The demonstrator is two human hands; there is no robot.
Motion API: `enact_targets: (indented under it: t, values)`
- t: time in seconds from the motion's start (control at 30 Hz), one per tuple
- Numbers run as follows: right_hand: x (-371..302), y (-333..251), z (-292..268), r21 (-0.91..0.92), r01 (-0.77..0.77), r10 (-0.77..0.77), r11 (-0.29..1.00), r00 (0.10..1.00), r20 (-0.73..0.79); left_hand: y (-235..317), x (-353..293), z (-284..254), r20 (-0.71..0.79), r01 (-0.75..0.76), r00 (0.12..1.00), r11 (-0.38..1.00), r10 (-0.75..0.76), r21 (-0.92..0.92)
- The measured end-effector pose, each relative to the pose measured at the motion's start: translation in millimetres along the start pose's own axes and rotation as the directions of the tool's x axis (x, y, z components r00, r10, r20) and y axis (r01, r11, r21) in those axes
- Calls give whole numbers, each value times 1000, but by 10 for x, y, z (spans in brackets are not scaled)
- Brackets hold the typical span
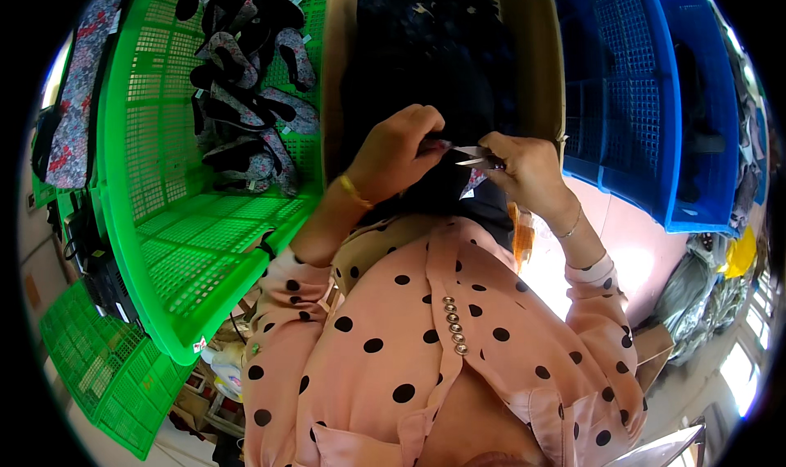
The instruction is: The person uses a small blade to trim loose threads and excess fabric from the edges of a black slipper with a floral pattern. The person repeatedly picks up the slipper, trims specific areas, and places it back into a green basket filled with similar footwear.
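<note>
Between my two hands, over a cardboard box, a pair of small metal snips points left with its blades apart. My right hand is closed around the snips. Opposite the blade tips, my left hand pinches a dark fabric piece, most of it hidden by the fingers. Just below the blades shows a bit of floral cloth with a white tag; I cannot tell whether it joins the held piece. Inside the box lies a heap of black fabric pieces.
At my left stands a green plastic crate holding several floral-and-black slipper-shaped pieces. Blue crates stand to the right. Another green crate sits lower left. Clear plastic bags lie at the far right.
</note>
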State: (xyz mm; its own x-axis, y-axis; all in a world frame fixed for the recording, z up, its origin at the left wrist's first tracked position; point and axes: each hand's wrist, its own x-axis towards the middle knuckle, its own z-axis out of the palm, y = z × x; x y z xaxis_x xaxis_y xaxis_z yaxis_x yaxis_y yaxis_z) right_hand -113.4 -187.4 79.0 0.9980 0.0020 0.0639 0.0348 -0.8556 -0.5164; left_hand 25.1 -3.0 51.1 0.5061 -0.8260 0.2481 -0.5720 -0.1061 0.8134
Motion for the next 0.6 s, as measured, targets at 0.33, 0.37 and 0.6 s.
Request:
enact_targets:
  t: [0.33, 0.37, 0.6]
  values:
    - [-131, -142, 393, 290, -195, 255, 937, 948, -188, -154, -176, 70, -138, -46, 986, 952, 91, 301]
    - [-87, -126, 369, 493, -276, 372, 825, 922, -105, -178, -201, 123, -180, -25, 979, 934, 95, 356]
    - [152, 262, 325, 549, -369, 430, 749, 903, 21, -229, -109, 67, -13, -44, 999, 987, 46, 152]
